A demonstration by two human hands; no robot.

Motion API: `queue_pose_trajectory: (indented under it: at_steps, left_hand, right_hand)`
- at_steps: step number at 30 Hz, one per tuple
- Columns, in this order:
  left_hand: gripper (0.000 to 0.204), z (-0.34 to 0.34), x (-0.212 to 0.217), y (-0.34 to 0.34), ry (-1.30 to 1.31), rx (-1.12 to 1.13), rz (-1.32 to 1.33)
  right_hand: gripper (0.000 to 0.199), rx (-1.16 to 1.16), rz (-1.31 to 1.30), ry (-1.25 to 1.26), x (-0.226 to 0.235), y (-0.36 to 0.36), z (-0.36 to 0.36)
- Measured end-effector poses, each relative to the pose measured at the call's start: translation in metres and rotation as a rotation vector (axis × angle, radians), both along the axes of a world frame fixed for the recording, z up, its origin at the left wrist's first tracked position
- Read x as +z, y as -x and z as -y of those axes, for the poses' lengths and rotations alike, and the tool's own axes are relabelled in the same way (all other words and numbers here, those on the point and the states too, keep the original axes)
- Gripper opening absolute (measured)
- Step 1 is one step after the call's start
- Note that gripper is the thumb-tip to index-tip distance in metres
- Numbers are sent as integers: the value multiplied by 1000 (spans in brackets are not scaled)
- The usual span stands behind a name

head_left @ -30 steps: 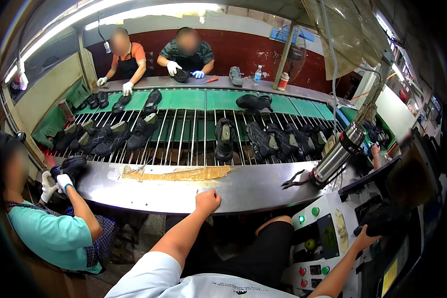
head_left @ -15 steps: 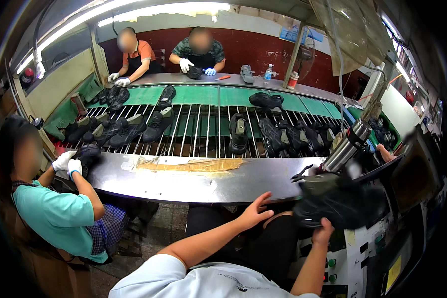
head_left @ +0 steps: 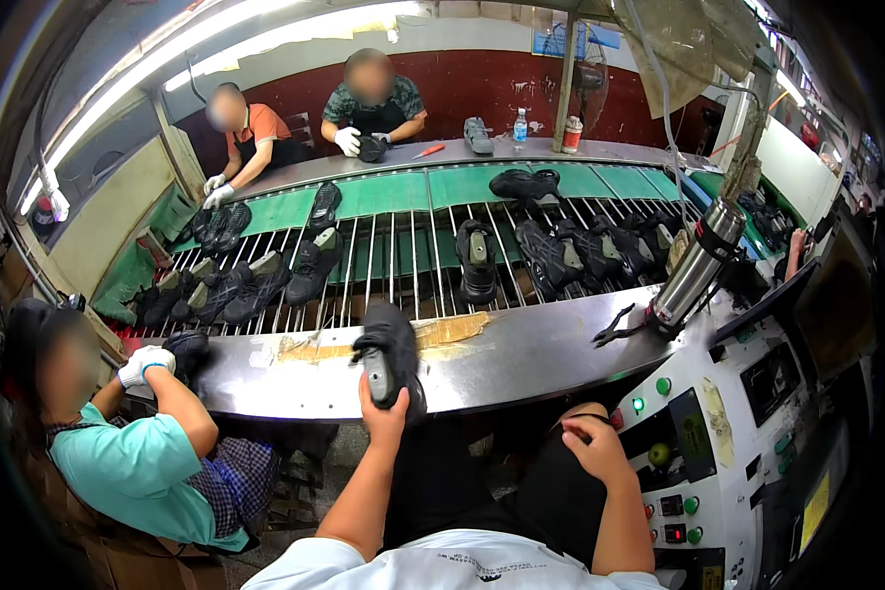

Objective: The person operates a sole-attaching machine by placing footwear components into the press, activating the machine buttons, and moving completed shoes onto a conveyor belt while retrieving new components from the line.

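At the near edge of the metal counter, my left hand is closed around the heel end of a black shoe. A grey shoe last shows in its opening. The shoe is held upright above the counter, toe pointing away from me. My right hand is empty, its fingers loosely bent and partly apart. It hovers or rests by my right knee; I cannot tell whether it touches. Close beside it stands a white control panel with green buttons.
Black shoes on lasts lie along the roller rack beyond the metal counter. A steel flask stands on the right. To the left, a gloved co-worker handles another shoe. Two people work across the rack.
The black shoe has passed from my right hand to my left and moved leftward over the counter's edge. My right hand has let go and drawn back toward my knee.
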State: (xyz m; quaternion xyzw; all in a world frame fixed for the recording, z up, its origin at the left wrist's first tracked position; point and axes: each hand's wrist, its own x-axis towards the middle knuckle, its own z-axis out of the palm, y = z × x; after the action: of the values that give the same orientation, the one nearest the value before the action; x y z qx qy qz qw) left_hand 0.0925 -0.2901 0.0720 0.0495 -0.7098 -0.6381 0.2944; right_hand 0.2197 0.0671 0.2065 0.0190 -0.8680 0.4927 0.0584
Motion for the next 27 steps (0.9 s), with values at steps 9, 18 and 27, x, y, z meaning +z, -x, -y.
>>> queue_pose_trajectory:
  at_steps: [9, 18, 27]
  left_hand:
    - [88, -7, 8, 64, 387, 272, 43]
    - [92, -7, -3, 126, 379, 321, -38]
    - [79, 38, 8, 178, 173, -174, 122]
  right_hand:
    - [22, -187, 171, -142, -42, -15, -35]
    - [6, -369, 13, -350, -136, 15, -29]
    - [8, -492, 1, -317, -142, 44, -33]
